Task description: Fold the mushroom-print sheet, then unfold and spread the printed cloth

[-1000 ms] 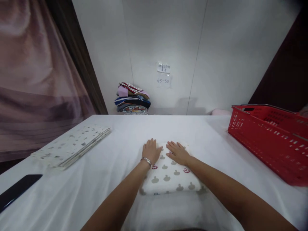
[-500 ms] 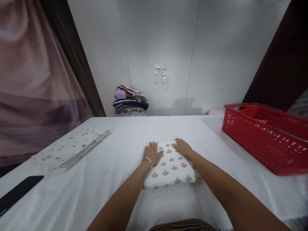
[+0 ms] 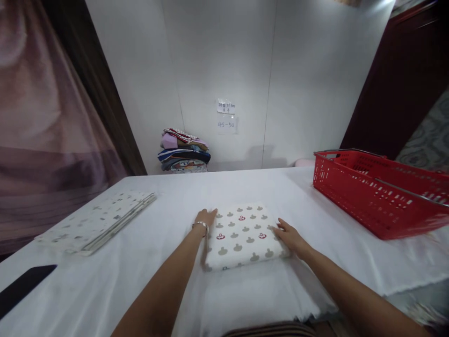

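Note:
A folded white cloth (image 3: 243, 236) with grey and a few red mushroom-like prints lies flat on the table in front of me. At its far left corner, my left hand (image 3: 205, 219), wearing a bracelet, is closed on the edge with bent fingers; some fingertips are hidden. My right hand (image 3: 289, 238) rests against the right edge, its thumb and forefinger apart and touching the side of the cloth.
The white-covered table (image 3: 168, 276) carries another folded printed cloth (image 3: 101, 217) on the left and a black flat object (image 3: 24, 285) nearer me. A red basket (image 3: 372, 196) stands at the right. Stacked fabrics (image 3: 184, 152) sit beyond the far edge, by the wall.
Both hands have slid outward from the top of the cloth to its two sides. My left fingers, spread before, are now bent. The view has turned slightly to the right.

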### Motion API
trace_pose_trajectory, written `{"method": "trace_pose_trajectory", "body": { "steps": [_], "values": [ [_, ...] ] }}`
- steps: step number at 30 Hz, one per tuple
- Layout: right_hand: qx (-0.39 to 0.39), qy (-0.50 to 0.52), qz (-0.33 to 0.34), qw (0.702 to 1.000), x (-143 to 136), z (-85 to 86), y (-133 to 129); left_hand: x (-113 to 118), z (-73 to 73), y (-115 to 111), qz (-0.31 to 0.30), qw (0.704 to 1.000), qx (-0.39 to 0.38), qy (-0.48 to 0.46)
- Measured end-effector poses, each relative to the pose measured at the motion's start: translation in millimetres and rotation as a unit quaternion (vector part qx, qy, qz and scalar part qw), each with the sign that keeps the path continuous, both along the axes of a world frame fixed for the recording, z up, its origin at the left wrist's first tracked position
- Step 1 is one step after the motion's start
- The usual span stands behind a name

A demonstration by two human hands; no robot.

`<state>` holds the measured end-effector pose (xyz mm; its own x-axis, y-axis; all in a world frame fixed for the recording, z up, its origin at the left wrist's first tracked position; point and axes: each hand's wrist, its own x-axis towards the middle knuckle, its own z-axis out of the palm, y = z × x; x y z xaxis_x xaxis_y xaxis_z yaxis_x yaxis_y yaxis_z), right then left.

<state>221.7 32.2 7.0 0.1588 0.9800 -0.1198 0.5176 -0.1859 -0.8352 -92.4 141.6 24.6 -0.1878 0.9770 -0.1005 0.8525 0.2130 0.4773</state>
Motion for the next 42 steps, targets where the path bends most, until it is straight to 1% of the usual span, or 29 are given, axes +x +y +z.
{"method": "trace_pose_trajectory", "body": {
  "steps": [3, 6, 7, 10, 11, 12, 13, 15, 16, 18, 20, 22, 24, 27, 29, 31, 33, 36, 39, 42],
  "values": [
    [-0.019, -0.014, -0.005, 1.0, 2, -2.5, -15, 0, 3.7, 10, 0.011, 0.999, -0.035, -0.025],
    [-0.031, -0.025, 0.01, 0.999, 0, -3.4, -18, -2, 3.9, 17, 0.008, 0.997, -0.054, -0.052],
    [-0.037, -0.006, 0.018, 0.999, 0, -3.5, -16, -3, 4.0, 18, 0.008, 0.996, -0.058, -0.063],
    [-0.063, 0.105, 0.063, 0.99, 6, -1.7, -5, -6, 6.0, 13, 0.014, 0.992, -0.067, -0.102],
    [-0.067, 0.126, 0.073, 0.987, 11, 0.5, 2, -6, 7.2, 9, 0.018, 0.99, -0.073, -0.118],
    [-0.064, 0.126, 0.078, 0.987, 17, 4.1, 11, -6, 8.5, 3, 0.022, 0.987, -0.081, -0.135],
    [-0.054, 0.099, 0.08, 0.99, 23, 9.1, 23, -5, 9.5, -4, 0.024, 0.984, -0.091, -0.154],
    [-0.018, -0.004, 0.075, 0.997, 39, 23.4, 52, 2, 10.3, -20, 0.023, 0.973, -0.119, -0.194],
    [0.0, -0.074, 0.074, 0.994, 46, 31.8, 69, 7, 9.9, -28, 0.02, 0.968, -0.136, -0.211],
    [0.018, -0.132, 0.072, 0.989, 58, 47.7, 101, 20, 7.4, -43, 0.01, 0.957, -0.172, -0.235],
    [0.029, -0.175, 0.07, 0.982, 61, 57.4, 124, 33, 3.6, -55, -0.011, 0.952, -0.193, -0.239],
    [0.052, -0.22, 0.072, 0.971, 52, 58.0, 133, 42, -0.2, -63, -0.041, 0.957, -0.184, -0.218],
    [0.081, -0.255, 0.079, 0.96, 32, 50.5, 124, 46, -3.5, -67, -0.07, 0.97, -0.154, -0.176],
    [0.124, -0.291, 0.123, 0.941, -5, 32.0, 87, 44, -7.1, -69, -0.095, 0.984, -0.098, -0.113],
    [0.15, -0.322, 0.195, 0.914, -26, 20.8, 57, 42, -8.8, -69, -0.102, 0.988, -0.075, -0.089],
    [0.134, -0.337, 0.266, 0.893, -39, 14.3, 33, 41, -9.8, -68, -0.102, 0.988, -0.074, -0.084],
    [0.105, -0.341, 0.307, 0.882, -44, 13.8, 18, 40, -10.2, -67, -0.103, 0.986, -0.083, -0.102],
    [0.099, -0.332, 0.302, 0.888, -47, 22.1, 9, 36, -9.6, -67, -0.106, 0.981, -0.092, -0.133],
    [0.155, -0.303, 0.296, 0.892, -56, 32.2, -1, 28, -8.0, -69, -0.101, 0.985, -0.056, -0.131],
    [0.217, -0.293, 0.298, 0.882, -66, 35.9, -17, 18, -5.5, -74, -0.108, 0.985, 0.024, -0.133]
  ]
}}
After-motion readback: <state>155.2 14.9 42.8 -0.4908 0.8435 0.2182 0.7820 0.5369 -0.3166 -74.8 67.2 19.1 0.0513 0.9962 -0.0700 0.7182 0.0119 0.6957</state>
